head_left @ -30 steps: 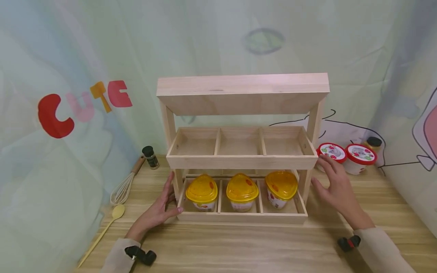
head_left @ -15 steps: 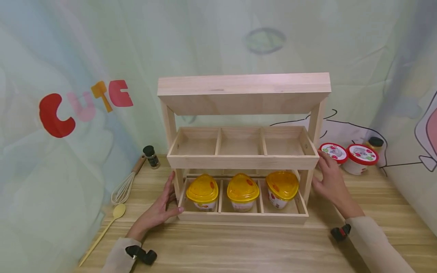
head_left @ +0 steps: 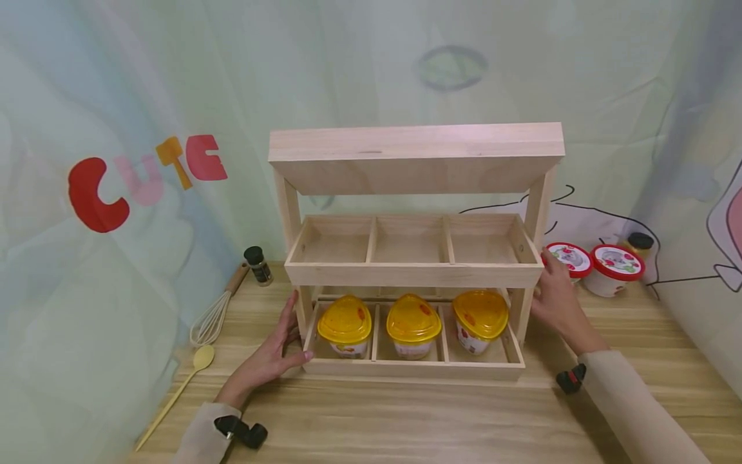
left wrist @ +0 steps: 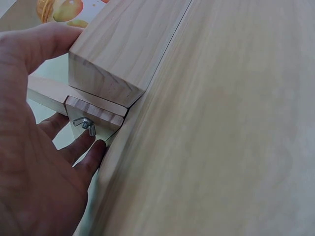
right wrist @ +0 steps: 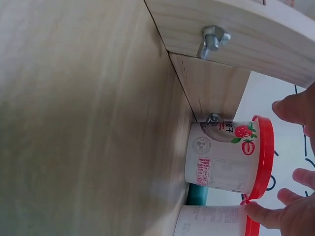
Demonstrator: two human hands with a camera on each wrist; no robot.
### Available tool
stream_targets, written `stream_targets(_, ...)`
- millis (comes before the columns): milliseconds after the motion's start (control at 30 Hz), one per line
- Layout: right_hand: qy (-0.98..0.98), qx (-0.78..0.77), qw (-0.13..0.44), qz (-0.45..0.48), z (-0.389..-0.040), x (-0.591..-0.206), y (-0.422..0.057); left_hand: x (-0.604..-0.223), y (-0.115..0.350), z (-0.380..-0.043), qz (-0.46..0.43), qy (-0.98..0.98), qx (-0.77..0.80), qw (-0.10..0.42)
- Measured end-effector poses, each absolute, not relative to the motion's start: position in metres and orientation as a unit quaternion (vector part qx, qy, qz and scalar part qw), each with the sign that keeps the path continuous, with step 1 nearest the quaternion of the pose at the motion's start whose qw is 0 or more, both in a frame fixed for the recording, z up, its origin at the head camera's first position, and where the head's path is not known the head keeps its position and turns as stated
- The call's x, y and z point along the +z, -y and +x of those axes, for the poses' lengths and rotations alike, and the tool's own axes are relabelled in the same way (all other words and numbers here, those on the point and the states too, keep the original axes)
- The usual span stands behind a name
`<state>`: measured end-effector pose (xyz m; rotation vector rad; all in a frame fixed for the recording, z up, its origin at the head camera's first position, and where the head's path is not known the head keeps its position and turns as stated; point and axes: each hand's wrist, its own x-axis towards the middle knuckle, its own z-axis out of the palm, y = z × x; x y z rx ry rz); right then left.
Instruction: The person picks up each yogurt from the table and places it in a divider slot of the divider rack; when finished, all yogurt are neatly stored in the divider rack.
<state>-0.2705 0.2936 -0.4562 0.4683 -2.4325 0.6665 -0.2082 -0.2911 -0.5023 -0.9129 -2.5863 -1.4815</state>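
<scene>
A two-tier wooden rack (head_left: 414, 276) with a slanted top board stands mid-table in the head view. Its lower tray holds three yellow-lidded tubs (head_left: 414, 322), one per compartment; the rightmost leans. My left hand (head_left: 268, 356) is spread at the lower left corner. In the left wrist view its thumb touches the tray end (left wrist: 110, 54), with fingertips beside the wing nut (left wrist: 84, 124). At the rack's right side is my right hand (head_left: 559, 299), its fingertips partly hidden behind the upper tray's edge. The right wrist view shows its fingers spread near the red-lidded tubs (right wrist: 224, 156), holding nothing.
Two red-lidded tubs (head_left: 614, 267) and a black-capped jar (head_left: 640, 242) stand at the back right. On the left are a small black-capped bottle (head_left: 258, 265), a whisk (head_left: 213, 316) and a yellow spoon (head_left: 180, 392). Patterned curtains close off the back and sides.
My right hand has moved left from in front of the red-lidded tubs to the rack's right side. The left hand keeps its place. The whole view has shifted very slightly.
</scene>
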Motion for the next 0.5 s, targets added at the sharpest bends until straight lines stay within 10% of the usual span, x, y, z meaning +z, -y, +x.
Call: stream_targets(500, 0.922, 0.247, 0.237, 0.179, -0.291, -0.451, -0.296, -0.502, 0.291, -0.209, -0.293, 0.832, -0.47, 0.011)
